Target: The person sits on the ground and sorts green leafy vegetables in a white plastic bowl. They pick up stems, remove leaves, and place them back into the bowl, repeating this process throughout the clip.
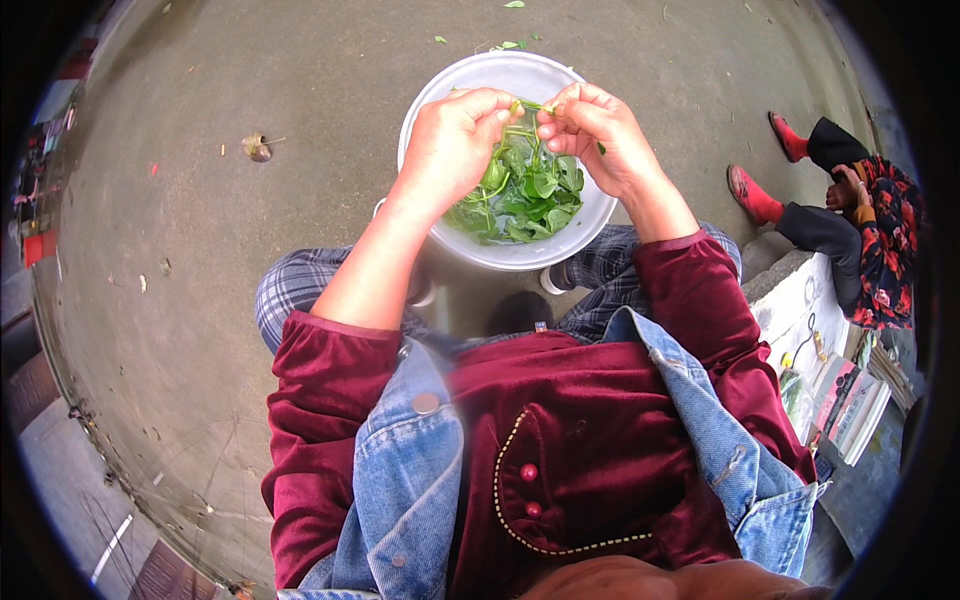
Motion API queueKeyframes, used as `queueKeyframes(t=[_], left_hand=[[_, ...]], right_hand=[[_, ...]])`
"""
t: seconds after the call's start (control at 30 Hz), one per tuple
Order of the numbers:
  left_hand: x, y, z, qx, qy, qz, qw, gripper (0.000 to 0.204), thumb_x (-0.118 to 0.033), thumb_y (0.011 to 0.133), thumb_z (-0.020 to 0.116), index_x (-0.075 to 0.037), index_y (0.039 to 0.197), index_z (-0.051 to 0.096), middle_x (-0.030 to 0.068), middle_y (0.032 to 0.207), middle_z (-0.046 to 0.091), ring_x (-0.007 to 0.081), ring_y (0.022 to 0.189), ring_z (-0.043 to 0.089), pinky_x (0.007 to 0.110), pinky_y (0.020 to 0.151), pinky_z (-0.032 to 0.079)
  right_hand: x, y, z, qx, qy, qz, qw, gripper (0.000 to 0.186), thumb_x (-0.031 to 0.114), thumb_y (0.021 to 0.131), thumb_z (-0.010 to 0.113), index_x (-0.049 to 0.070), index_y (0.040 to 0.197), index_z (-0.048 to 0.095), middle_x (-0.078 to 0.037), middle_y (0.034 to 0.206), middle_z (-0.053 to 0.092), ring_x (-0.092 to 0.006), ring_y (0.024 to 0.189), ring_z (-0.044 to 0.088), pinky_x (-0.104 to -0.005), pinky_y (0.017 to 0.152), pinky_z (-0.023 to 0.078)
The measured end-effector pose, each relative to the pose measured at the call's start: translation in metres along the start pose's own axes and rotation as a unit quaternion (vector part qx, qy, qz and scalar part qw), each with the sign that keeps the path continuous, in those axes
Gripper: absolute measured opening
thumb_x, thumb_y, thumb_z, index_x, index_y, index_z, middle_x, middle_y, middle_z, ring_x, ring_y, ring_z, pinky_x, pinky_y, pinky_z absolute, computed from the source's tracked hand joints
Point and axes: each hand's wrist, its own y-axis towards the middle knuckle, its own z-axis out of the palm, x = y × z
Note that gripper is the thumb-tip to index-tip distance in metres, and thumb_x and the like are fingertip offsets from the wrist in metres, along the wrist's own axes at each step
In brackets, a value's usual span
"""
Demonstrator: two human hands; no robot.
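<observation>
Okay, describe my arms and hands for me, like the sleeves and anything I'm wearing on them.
Your left hand and right hand are bare, with no gloves or wristbands showing. Shiny dark-red velvet sleeves end in narrow hems partway up the forearms. A sleeveless light-blue denim vest sits over the shoulders.

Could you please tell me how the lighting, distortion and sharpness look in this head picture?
Head view: the corners are black, and the floor bows along its left edge; head view: soft light, with a sheen on the velvet sleeves; head view: the left hand, right hand and leaves read fairly clearly, while clutter at the far left looks smeared.
</observation>
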Motion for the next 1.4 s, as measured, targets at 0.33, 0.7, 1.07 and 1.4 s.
queueKeyframes(t=[0.33,0.7,1.07,1.4], left_hand=[[-0.003,-0.003,0.001,0.008,0.173,0.090,0.981,0.013,-0.008,0.085,0.064,-0.006,0.097,0.068,0.0096,0.087,0.067,0.0255,0.080,0.065,0.034,0.070,0.051],[-0.009,-0.006,0.001,0.028,0.264,0.113,0.957,0.013,-0.008,0.083,0.062,-0.008,0.094,0.069,0.0074,0.089,0.067,0.0263,0.083,0.065,0.036,0.072,0.053],[-0.007,-0.007,0.006,0.001,0.194,0.135,0.972,0.014,-0.007,0.080,0.059,-0.007,0.090,0.069,0.0101,0.084,0.066,0.0278,0.079,0.065,0.038,0.069,0.052],[-0.013,-0.008,0.009,-0.017,0.161,0.111,0.981,0.013,-0.006,0.083,0.065,-0.005,0.095,0.068,0.0096,0.085,0.067,0.0239,0.076,0.066,0.033,0.067,0.053]], right_hand=[[0.002,-0.002,0.003,0.040,-0.091,-0.017,0.995,0.014,0.008,0.088,0.056,0.000,0.099,0.061,-0.006,0.088,0.065,-0.0112,0.074,0.062,-0.0234,0.066,0.052],[0.000,-0.003,0.008,0.026,-0.206,-0.049,0.977,0.010,0.010,0.087,0.060,0.001,0.090,0.064,-0.002,0.076,0.063,-0.0080,0.068,0.059,-0.0226,0.064,0.049],[-0.001,-0.005,0.011,0.033,-0.188,-0.034,0.981,0.009,0.011,0.087,0.055,0.004,0.086,0.060,0.000,0.073,0.058,-0.0067,0.064,0.054,-0.0219,0.060,0.045],[0.000,-0.006,0.011,0.021,-0.085,0.013,0.996,0.009,0.014,0.089,0.056,0.006,0.088,0.059,0.000,0.076,0.059,-0.0068,0.062,0.054,-0.0205,0.057,0.043]])
